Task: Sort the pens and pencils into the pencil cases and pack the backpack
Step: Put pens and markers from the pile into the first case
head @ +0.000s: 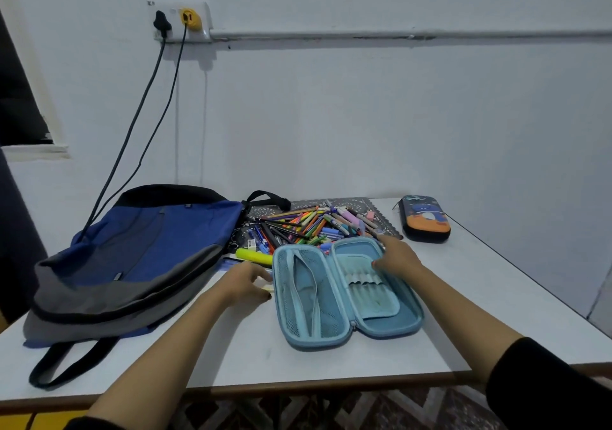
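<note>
blue pencil case (311, 300) open flat | long axis near-to-far | right hand (397, 257) touching

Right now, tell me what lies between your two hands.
The open light-blue pencil case, in the head view: left hand at its left edge, right hand touching its right half.

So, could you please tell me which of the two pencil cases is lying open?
The light blue pencil case in front lies unfolded, insides showing; the dark, orange-patched case at the far right is closed.
</note>
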